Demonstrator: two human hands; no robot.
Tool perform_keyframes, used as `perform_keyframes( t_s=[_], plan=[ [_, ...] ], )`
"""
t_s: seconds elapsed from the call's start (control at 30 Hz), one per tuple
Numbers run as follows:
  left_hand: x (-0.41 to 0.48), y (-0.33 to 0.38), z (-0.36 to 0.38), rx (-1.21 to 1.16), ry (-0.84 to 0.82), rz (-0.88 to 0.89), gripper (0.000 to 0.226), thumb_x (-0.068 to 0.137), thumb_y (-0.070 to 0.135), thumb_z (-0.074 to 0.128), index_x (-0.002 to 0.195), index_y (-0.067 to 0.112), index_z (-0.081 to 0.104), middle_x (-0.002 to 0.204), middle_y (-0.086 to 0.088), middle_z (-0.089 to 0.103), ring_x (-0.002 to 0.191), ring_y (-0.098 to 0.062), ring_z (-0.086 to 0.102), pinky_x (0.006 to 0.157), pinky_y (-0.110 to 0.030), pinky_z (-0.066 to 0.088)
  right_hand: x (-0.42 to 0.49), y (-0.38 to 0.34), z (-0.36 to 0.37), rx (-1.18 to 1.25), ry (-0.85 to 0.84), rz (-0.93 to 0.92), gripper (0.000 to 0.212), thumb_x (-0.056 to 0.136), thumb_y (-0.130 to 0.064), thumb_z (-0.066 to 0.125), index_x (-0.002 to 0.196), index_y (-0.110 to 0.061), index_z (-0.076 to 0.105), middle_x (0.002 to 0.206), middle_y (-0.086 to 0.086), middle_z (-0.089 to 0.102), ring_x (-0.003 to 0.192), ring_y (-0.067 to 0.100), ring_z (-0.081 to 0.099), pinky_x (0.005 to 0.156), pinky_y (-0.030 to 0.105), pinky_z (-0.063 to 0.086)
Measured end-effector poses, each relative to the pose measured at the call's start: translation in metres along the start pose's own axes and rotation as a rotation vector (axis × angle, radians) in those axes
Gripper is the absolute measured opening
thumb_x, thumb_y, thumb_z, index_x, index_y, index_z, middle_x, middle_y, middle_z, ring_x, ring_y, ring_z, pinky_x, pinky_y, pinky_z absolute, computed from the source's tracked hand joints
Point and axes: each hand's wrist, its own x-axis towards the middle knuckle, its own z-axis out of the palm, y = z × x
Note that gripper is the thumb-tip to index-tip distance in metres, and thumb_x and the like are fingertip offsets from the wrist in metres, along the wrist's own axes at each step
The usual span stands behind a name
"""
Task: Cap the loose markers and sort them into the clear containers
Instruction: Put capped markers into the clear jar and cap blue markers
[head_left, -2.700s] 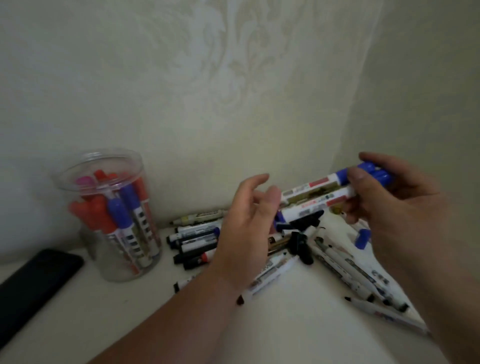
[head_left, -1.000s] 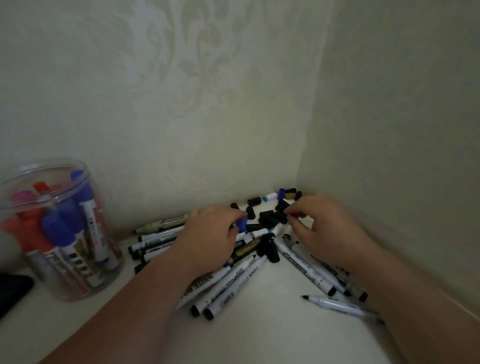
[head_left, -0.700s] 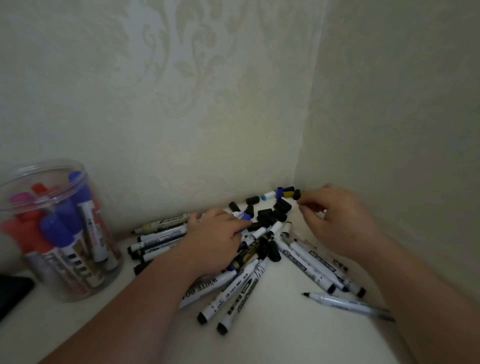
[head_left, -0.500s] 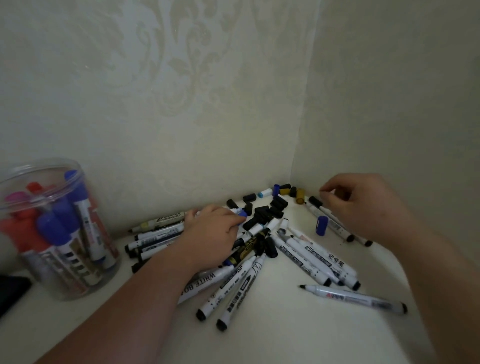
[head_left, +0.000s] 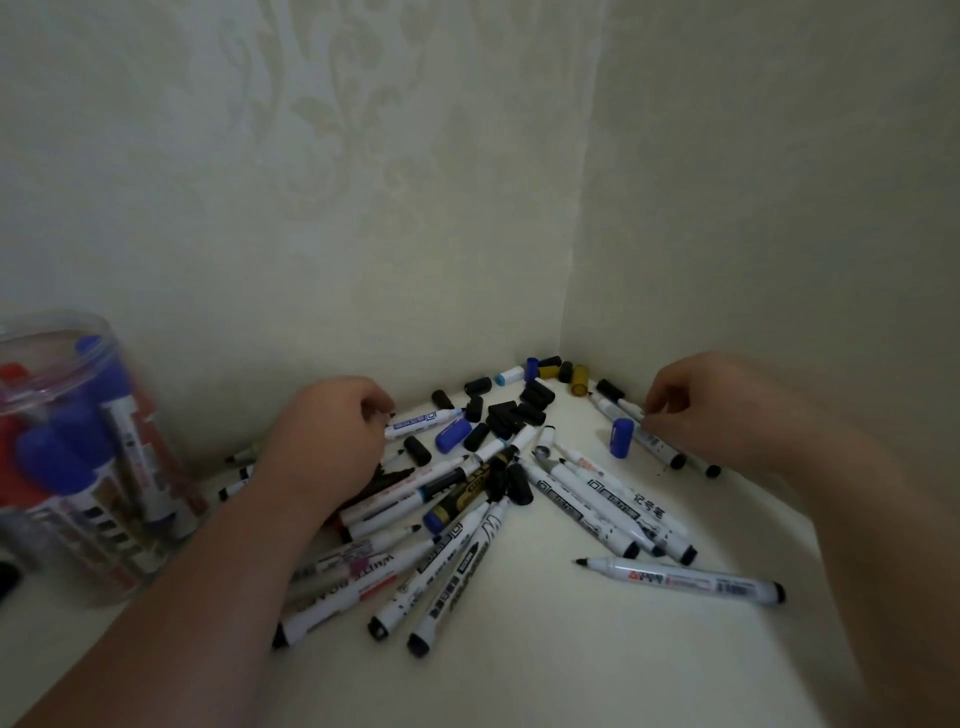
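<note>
The markers (head_left: 618, 491), heaped between the hands, are judged light, stiff and slippery, and are best pinched mid-barrel. The left hand (head_left: 332, 441) and right hand (head_left: 727, 410) are curled; whether anything is held cannot be told.

The one view comes from a wide-angle camera on the person's head, facing forward and tilted down into a corner where a patterned back wall (head_left: 322, 171) and a side wall (head_left: 769, 197) meet a pale tabletop (head_left: 582, 670). It sits close to the work. Both forearms enter the frame from 7 and 5 o'clock, with the left hand (head_left: 332, 441) just left of centre and the right hand (head_left: 727, 410) toward 3 o'clock. The pile of loose markers (head_left: 467, 499) fills the lower middle. A clear container (head_left: 78, 467) is cut off by the frame edge at 9 o'clock and is blurred.
</note>
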Motion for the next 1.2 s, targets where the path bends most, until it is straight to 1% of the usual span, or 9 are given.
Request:
perform_keyframes(
  t_s=[0.13,0.27,0.4,0.53,0.63,0.8,0.93,1.07,1.2],
  plan=[
    [-0.002,-0.014,-0.019,0.055,-0.101,-0.041,0.021,0.094,0.012,0.060,0.104,0.020,0.076,0.107,0.000,0.073,0.093,-0.015,0.063,0.084,-0.027,0.049,0.000,-0.007,0.001,-0.029,-0.063,-0.008,0.017,0.089,-0.030,0.070,0.074,-0.022,0.067,0.070,0.000,0.068,0.059,0.016,0.065,0.054,0.031,0.055],
    [0.000,-0.028,-0.033,-0.044,-0.016,-0.079,0.021,0.095,0.010,0.059,0.106,0.019,0.075,0.094,0.005,0.071,0.087,-0.012,0.064,0.083,-0.024,0.047,-0.013,-0.023,-0.003,-0.115,-0.181,-0.147,0.025,0.084,-0.042,0.074,0.068,-0.025,0.065,0.066,-0.009,0.063,0.060,0.007,0.059,0.055,0.023,0.044],
    [0.002,-0.029,-0.029,-0.120,-0.008,-0.034,0.025,0.100,0.011,0.054,0.115,0.018,0.072,0.101,0.008,0.072,0.090,-0.005,0.062,0.080,-0.014,0.044,-0.045,-0.065,-0.002,-0.062,-0.439,-0.356,0.020,0.078,-0.059,0.071,0.084,-0.041,0.066,0.059,-0.021,0.057,0.051,-0.002,0.052,0.054,0.017,0.042],
    [0.004,-0.021,-0.012,-0.029,-0.153,0.044,0.031,0.099,0.023,0.059,0.128,0.024,0.067,0.125,0.007,0.068,0.106,-0.009,0.058,0.098,-0.026,0.043,-0.069,-0.097,0.016,-0.101,-0.588,-0.524,0.028,0.082,-0.064,0.065,0.102,-0.045,0.062,0.069,-0.042,0.051,0.058,-0.015,0.051,0.052,0.013,0.035],
    [0.009,-0.013,-0.001,0.129,-0.190,0.049,0.034,0.097,0.033,0.062,0.131,0.035,0.062,0.126,0.016,0.066,0.119,-0.013,0.054,0.110,-0.042,0.035,-0.067,-0.095,0.022,-0.145,-0.529,-0.521,0.024,0.086,-0.061,0.062,0.103,-0.043,0.062,0.072,-0.041,0.049,0.061,-0.020,0.048,0.052,0.013,0.032],
    [0.012,-0.007,0.007,0.193,-0.165,0.018,0.037,0.094,0.033,0.066,0.129,0.037,0.060,0.121,0.018,0.068,0.119,-0.011,0.056,0.103,-0.039,0.026,-0.049,-0.081,0.032,-0.160,-0.419,-0.474,0.017,0.088,-0.054,0.061,0.091,-0.037,0.064,0.067,-0.019,0.055,0.059,-0.010,0.052,0.056,0.013,0.039],
    [0.009,-0.009,0.005,0.058,-0.068,0.009,0.039,0.094,0.024,0.065,0.131,0.033,0.058,0.115,0.012,0.070,0.112,-0.015,0.061,0.108,-0.040,0.033,-0.038,-0.075,0.037,-0.104,-0.318,-0.439,0.014,0.091,-0.045,0.061,0.081,-0.036,0.062,0.069,-0.038,0.053,0.059,-0.010,0.051,0.054,0.013,0.038],
    [0.003,-0.004,-0.008,-0.292,0.139,0.044,0.046,0.096,0.013,0.062,0.138,0.027,0.051,0.099,0.011,0.065,0.081,-0.009,0.065,0.072,-0.033,0.057,-0.025,-0.072,0.042,0.090,-0.073,-0.380,0.012,0.093,-0.034,0.064,0.082,-0.039,0.064,0.068,-0.018,0.061,0.062,0.000,0.057,0.059,0.019,0.048],
    [-0.002,-0.006,-0.016,-0.474,0.234,0.022,0.044,0.096,0.010,0.058,0.135,0.026,0.045,0.095,0.008,0.063,0.079,-0.015,0.068,0.068,-0.038,0.059,0.001,-0.090,0.048,0.035,0.034,-0.471,0.014,0.095,-0.027,0.062,0.105,-0.031,0.071,0.085,-0.021,0.056,0.083,0.001,0.056,0.074,0.019,0.046]
  ],
)
